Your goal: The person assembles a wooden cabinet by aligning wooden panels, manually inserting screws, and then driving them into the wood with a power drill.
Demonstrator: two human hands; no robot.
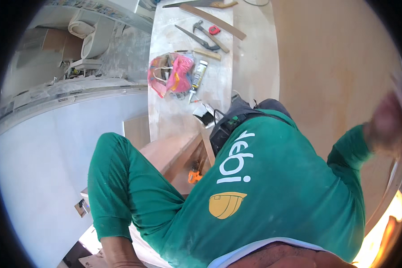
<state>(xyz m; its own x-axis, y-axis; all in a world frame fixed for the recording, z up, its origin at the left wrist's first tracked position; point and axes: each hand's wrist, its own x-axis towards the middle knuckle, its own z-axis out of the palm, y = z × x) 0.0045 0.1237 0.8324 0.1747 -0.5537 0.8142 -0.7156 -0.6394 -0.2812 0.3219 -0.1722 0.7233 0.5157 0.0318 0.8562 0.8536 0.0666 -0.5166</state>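
My right hand (pixel 386 117) is raised at the right rim, smeared by motion. A pale, blurred shape beside it cannot be made out, and whether the hand holds it is unclear. My left arm bends at the elbow and its bare wrist (pixel 117 253) leaves the view at the lower edge, so that hand is hidden. Away from both hands, a pale work surface bears a pink bag (pixel 178 70), a sealant tube (pixel 199 75), a claw hammer (pixel 212 37), a narrow dark-handled saw (pixel 201 40) and a red tape measure (pixel 214 30).
A wooden strip (pixel 214 21) and a handsaw (pixel 196 4) lie at the far end, and a short wood piece (pixel 207 54) nearer. An orange tool (pixel 194 177) sits low beside my body. White toilet fixtures (pixel 95 42) stand far left. A large tan panel (pixel 330 58) spans the right.
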